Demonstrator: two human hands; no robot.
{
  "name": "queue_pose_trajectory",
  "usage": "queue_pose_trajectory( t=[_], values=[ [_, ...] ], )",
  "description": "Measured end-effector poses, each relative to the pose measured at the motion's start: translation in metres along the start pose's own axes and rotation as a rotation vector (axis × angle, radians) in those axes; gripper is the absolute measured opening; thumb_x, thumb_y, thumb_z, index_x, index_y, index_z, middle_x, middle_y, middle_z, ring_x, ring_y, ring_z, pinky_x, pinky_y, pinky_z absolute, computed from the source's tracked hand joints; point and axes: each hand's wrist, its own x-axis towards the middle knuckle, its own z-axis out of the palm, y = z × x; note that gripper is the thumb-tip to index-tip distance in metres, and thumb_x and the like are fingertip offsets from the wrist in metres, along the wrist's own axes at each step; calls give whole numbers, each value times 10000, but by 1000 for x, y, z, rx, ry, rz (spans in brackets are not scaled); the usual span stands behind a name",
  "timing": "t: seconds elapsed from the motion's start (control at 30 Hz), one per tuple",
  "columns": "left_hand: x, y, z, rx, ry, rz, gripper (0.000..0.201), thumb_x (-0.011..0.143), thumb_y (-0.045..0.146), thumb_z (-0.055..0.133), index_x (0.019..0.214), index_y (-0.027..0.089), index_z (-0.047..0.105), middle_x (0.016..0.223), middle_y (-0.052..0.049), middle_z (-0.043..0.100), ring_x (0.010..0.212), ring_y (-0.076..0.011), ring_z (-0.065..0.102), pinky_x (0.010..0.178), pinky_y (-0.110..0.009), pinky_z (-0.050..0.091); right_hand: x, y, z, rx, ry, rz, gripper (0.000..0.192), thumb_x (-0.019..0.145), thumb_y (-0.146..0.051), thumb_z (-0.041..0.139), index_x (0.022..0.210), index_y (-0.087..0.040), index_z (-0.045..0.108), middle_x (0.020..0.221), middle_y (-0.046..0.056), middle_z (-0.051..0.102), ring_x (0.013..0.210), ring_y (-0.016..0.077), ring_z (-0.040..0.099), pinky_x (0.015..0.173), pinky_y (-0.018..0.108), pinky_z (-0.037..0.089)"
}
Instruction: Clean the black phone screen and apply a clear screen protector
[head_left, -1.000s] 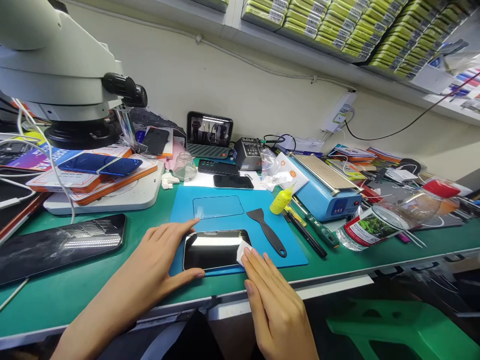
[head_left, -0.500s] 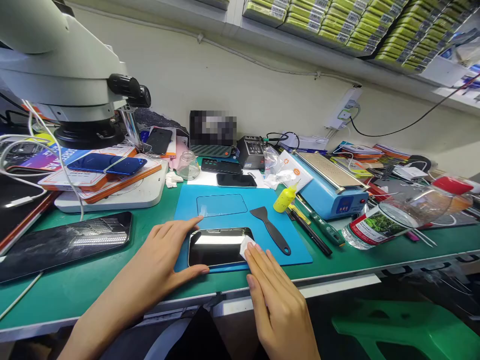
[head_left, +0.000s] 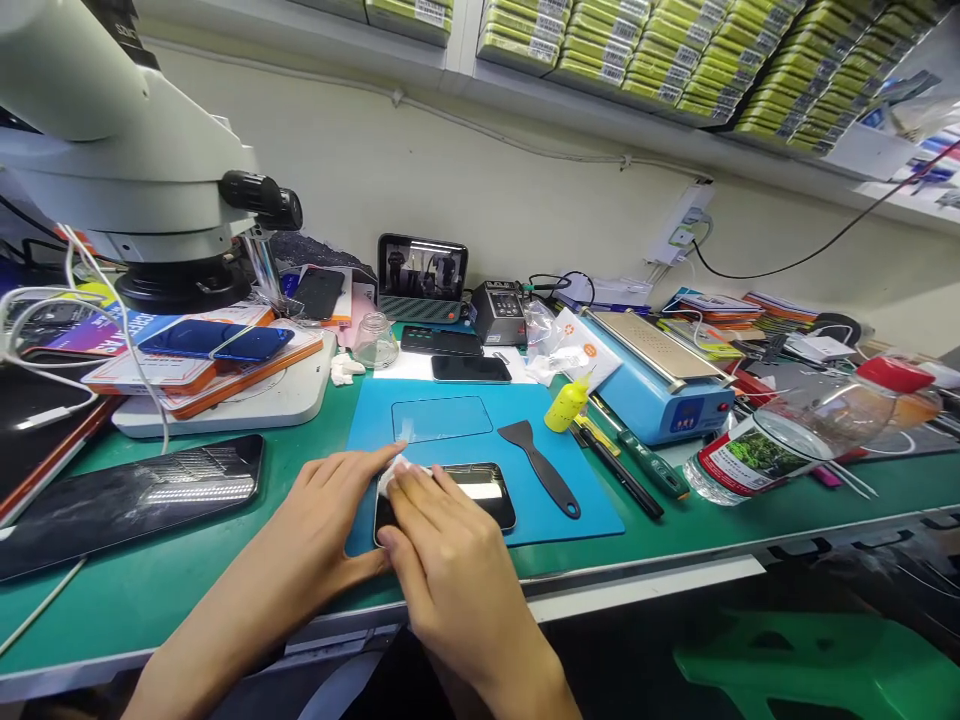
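From where I stand, the phone [head_left: 491,500] lies in the lower middle of the frame, with its screen up, near the front edge of the blue mat [head_left: 420,388]. Its long axis goes from left to right across the picture. The right hand [head_left: 457,560] comes from the lower side and is the nearer one, because its fingers lie over the left half of the phone. From these fingertips, the rest of the phone stretches toward the right, and that end is uncovered. The right fingers are straight and close together, and have hold of a white cloth [head_left: 391,474] under their tips, at the upper left part of the phone. The thumb stands apart, by the lower left edge.

The left hand [head_left: 326,515] is just beside the left end, with index finger and thumb spread wide. It has no hold of the cloth that I can see; whether it touches the phone I cannot tell, as the right hand partly covers this place.

Behind the phone lies a clear sheet with dark border [head_left: 442,418]; to its upper right rests a black scraper [head_left: 541,467].

Half a second ago, the right hand and the cloth were at the phone's right end, well apart from the left hand. Now they are at the left end, and the two hands are close together. The left hand has stayed almost in the same place.
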Motion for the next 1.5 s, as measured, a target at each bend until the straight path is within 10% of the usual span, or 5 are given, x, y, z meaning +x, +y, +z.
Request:
queue_pose_trajectory(
  t=[0.57, 1.3, 1.5],
  values=[
    [1, 2, -2, 4, -7, -10, 811, 945, 213, 639, 1644, 313, 240, 1613, -113, 557, 1455, -322, 567, 1173, -518, 447, 3, -6, 8, 5, 44, -41, 413, 1113, -201, 482, 1464, -62, 650, 1524, 113, 685, 1481, 229, 591, 1340, 415, 392],
    [2, 5, -5, 2, -50, -52, 905, 942, 524, 803, 1641, 361, 251, 1594, -56, 585, 1430, -312, 568, 1143, -496, 460, -44, -4, -18, -131, 95, -86, 409, 1045, -103, 524, 1415, -52, 691, 1517, 102, 668, 1448, 241, 626, 1268, 425, 490],
    [-2, 3, -2, 6, -38, -68, 923, 931, 549, 814, 1647, 365, 261, 1609, -54, 565, 1441, -318, 550, 1162, -498, 460, -17, 15, -10, -142, 124, 21, 400, 1102, -142, 480, 1446, -86, 677, 1502, 67, 686, 1433, 225, 640, 1255, 427, 508]
  ],
)
